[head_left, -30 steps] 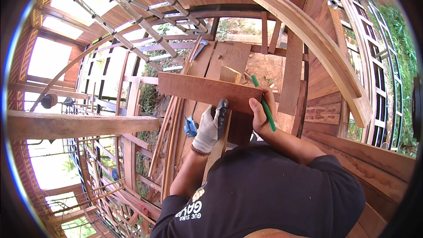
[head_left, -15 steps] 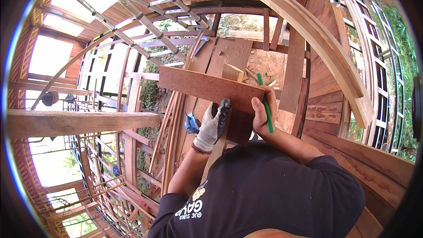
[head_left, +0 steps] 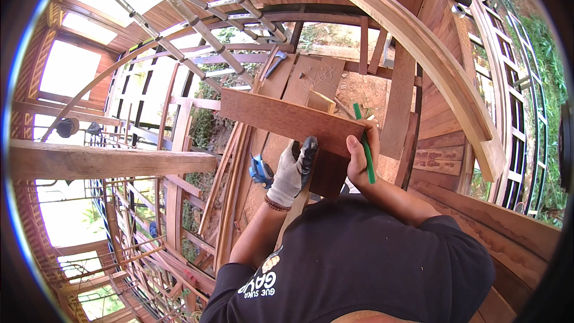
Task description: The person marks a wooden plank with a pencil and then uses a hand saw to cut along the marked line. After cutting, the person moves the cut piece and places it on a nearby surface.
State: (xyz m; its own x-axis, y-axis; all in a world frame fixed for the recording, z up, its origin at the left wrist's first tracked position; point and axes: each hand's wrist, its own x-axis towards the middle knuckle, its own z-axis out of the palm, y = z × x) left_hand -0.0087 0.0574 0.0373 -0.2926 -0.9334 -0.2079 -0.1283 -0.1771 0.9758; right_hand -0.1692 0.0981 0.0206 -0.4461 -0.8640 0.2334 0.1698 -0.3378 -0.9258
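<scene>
A long reddish-brown board (head_left: 281,116) lies across in front of my chest, with a shorter dark brown wooden piece (head_left: 329,173) below its right part. How the two are joined I cannot tell. My left hand (head_left: 291,170), in a grey and black work glove, is closed at the board's lower edge, thumb up, the fingers partly hidden behind the wood. At the right end my bare right hand (head_left: 362,152) grips the board, thumb on its near face. A flat green carpenter's pencil (head_left: 369,167) is also held in that hand, standing nearly upright.
A blue power tool (head_left: 260,170) lies left of my gloved hand. Beyond the board are a hammer (head_left: 275,64) and a wood offcut (head_left: 321,101) on planks. An aluminium ladder (head_left: 197,24) stands far left. A heavy beam (head_left: 113,163) juts in from the left; a curved timber (head_left: 430,48) arches at right.
The view has shifted slightly. Both hands keep their hold, and the board and the green pencil have barely moved with them.
</scene>
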